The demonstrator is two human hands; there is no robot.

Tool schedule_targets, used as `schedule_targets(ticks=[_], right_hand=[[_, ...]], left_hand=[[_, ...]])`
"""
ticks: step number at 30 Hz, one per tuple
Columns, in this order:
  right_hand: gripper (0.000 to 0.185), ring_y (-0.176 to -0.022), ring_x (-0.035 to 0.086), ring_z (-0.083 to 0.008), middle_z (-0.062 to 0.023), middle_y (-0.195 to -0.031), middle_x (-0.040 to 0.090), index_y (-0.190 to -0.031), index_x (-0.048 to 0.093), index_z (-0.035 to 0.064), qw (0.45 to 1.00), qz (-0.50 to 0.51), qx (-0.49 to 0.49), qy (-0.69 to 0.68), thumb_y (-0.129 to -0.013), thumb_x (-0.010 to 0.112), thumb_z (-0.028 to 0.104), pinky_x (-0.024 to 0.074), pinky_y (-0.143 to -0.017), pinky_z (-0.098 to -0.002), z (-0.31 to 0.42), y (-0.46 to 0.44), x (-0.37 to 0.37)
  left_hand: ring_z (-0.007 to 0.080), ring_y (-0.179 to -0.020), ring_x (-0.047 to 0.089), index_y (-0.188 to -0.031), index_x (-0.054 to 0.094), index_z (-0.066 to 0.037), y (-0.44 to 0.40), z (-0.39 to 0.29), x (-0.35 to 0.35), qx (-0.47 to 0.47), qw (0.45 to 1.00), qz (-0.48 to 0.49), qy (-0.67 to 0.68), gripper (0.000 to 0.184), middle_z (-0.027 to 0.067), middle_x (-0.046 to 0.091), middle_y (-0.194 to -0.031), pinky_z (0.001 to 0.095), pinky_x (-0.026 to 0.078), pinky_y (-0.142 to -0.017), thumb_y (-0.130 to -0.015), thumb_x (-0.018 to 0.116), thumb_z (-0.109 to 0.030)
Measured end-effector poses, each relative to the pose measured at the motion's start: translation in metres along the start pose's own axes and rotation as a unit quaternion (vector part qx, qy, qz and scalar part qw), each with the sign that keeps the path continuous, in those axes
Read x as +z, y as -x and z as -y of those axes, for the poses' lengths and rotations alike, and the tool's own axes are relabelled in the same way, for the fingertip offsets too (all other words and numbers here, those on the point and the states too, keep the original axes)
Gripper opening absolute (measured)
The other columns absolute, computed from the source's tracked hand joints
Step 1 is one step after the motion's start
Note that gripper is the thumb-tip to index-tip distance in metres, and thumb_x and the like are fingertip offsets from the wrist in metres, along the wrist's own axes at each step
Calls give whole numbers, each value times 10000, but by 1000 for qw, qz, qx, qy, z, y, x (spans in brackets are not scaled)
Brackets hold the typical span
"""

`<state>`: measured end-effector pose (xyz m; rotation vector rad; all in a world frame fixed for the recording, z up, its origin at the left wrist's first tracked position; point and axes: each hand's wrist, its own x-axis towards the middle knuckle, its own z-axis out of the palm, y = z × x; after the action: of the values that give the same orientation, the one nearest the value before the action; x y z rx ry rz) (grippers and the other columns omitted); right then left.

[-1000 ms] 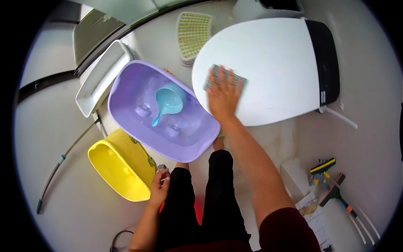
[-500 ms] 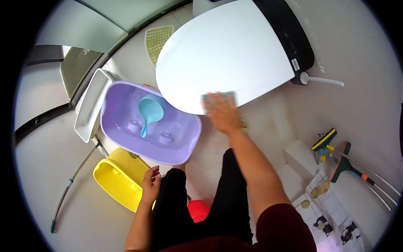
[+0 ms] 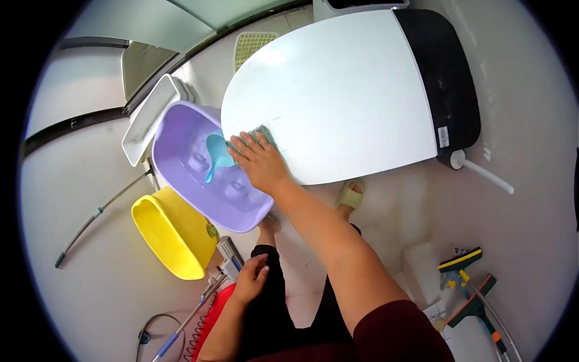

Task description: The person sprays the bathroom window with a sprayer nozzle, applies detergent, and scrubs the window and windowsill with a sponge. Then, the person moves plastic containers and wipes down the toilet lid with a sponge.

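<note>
My right hand (image 3: 258,161) lies flat, fingers spread, on a grey-green cleaning cloth (image 3: 265,134), pressing it against the rounded front edge of a white toilet lid (image 3: 338,90). Faint wet streaks show on the lid near the cloth. Just left of this hand, a light blue water scoop (image 3: 218,151) rests in a purple basin (image 3: 175,139); the lid and my hand hide part of both. My left hand (image 3: 253,279) hangs above my left thigh, fingers loosely curled and thumb apart, with nothing visible in it.
A yellow bucket (image 3: 172,235) lies tilted beside the basin. Left of it stand a white tray (image 3: 151,120) and a long pole (image 3: 99,211). A mop handle (image 3: 181,329) and a red container (image 3: 214,314) are by my left arm. Squeegees (image 3: 470,311) lean at the lower right.
My right hand has slid the cloth leftward along the lid to its front edge. My left hand has moved slightly right and down in view. The camera view has shifted.
</note>
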<state>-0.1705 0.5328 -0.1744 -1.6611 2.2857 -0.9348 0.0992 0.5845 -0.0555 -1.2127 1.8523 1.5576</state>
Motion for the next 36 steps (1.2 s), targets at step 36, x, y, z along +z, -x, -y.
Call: schedule_targets(ticks=[36], right_hand=[[579,-1361,191,-332,-94,-1486,207,-1433,231,224,842,-59,385,372,-902,437,332,116,-1062,-579,-274,132,-264]], left_hand=[[209,-971,595,-1162,506,1,-41,-58,57,41,997,56,-17,308,132,597,-1040,309,462,-858,-859,548,-30]])
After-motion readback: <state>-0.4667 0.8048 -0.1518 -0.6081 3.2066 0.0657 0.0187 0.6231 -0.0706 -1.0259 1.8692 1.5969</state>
